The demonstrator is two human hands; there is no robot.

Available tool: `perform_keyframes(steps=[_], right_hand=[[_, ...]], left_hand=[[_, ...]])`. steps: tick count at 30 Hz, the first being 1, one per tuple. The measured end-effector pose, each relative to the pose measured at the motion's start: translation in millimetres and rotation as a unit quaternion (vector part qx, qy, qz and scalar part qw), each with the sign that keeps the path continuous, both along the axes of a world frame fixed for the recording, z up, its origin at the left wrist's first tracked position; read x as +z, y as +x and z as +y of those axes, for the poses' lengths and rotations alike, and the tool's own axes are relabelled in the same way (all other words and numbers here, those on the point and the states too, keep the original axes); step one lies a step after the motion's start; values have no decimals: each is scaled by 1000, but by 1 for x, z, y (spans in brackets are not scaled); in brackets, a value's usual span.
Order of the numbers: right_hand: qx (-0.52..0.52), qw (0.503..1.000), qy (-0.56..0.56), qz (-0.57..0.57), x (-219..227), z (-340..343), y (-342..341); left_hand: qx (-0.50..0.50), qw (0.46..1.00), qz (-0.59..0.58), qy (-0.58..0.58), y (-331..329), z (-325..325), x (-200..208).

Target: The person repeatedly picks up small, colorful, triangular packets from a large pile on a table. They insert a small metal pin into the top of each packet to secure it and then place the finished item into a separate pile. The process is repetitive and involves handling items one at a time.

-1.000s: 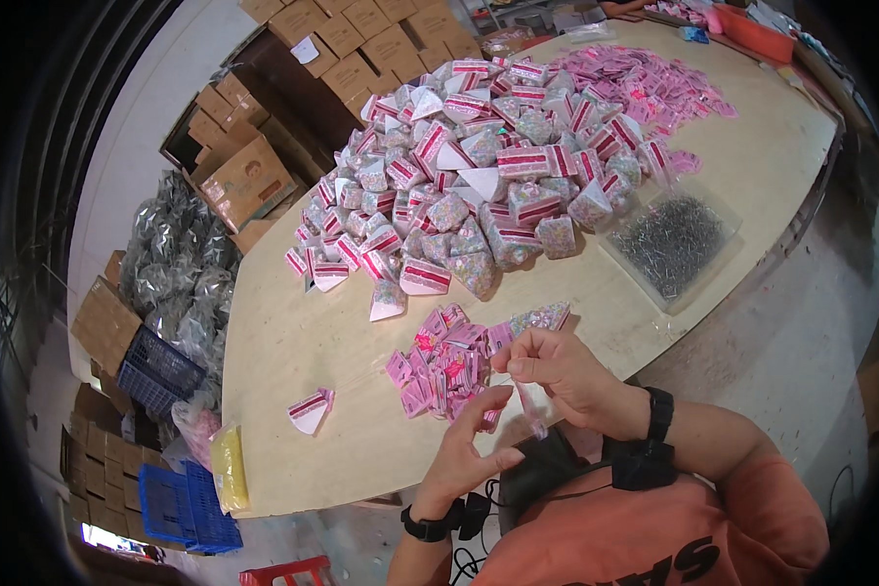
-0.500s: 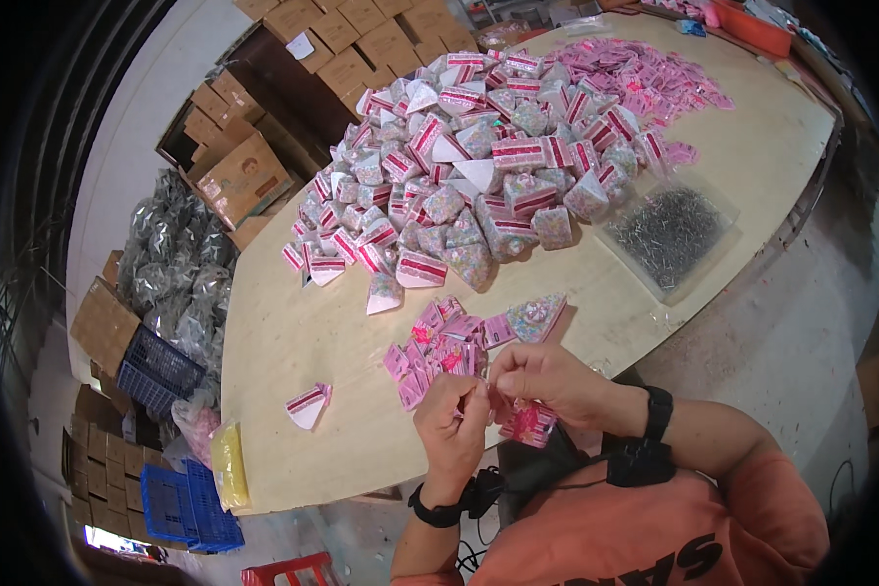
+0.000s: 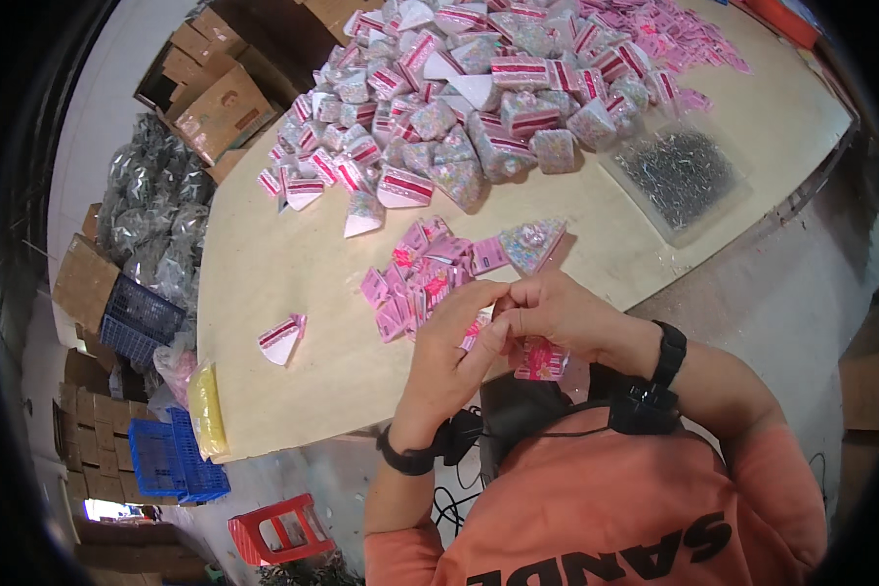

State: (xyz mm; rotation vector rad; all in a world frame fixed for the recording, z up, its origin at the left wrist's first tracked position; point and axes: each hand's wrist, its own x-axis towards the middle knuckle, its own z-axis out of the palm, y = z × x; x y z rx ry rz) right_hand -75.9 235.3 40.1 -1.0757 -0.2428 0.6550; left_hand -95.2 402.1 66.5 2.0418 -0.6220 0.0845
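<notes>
My left hand (image 3: 451, 356) and my right hand (image 3: 571, 317) meet over the near table edge, fingertips pinched together. A pink printed card (image 3: 542, 361) hangs from under my right hand's closed fingers. My left thumb and fingers are closed against the right fingertips; what they pinch is too small to make out. Just beyond my hands lies a loose heap of pink cards (image 3: 410, 283). Beside it sits a speckled cake-slice ornament (image 3: 534, 242) with a pink card at its left side. Another slice ornament (image 3: 281, 342), white with red stripes, lies alone to the left.
A large pile of slice ornaments (image 3: 439, 122) covers the table's far half, with more pink cards (image 3: 669, 34) behind. At right stands a clear tray (image 3: 669, 230) of small metal pins. Blue crates (image 3: 171, 459), cartons (image 3: 227, 117) and a red stool (image 3: 278, 527) surround the table.
My view has tilted down, so the table sits higher in the picture. My hands have drawn closer together, and the left fingers now lie extended against the right ones.
</notes>
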Motion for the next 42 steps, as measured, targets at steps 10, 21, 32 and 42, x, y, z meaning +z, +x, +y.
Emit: perform_keyframes(steps=[10, 21, 32, 42], right_hand=[[43, 998, 7, 53, -11, -7, 3], [-132, 735, -370, -553, -5, -8, -21], [-169, 692, -397, -578, -19, -35, -23], [-224, 804, -379, -399, -20, -71, -23]], left_hand=[[21, 997, -41, 68, -6, 17, -13], [55, 917, 294, -262, -14, -5, -44], [50, 943, 244, -221, -6, -29, -58], [196, 954, -115, 198, 75, -51, -73]])
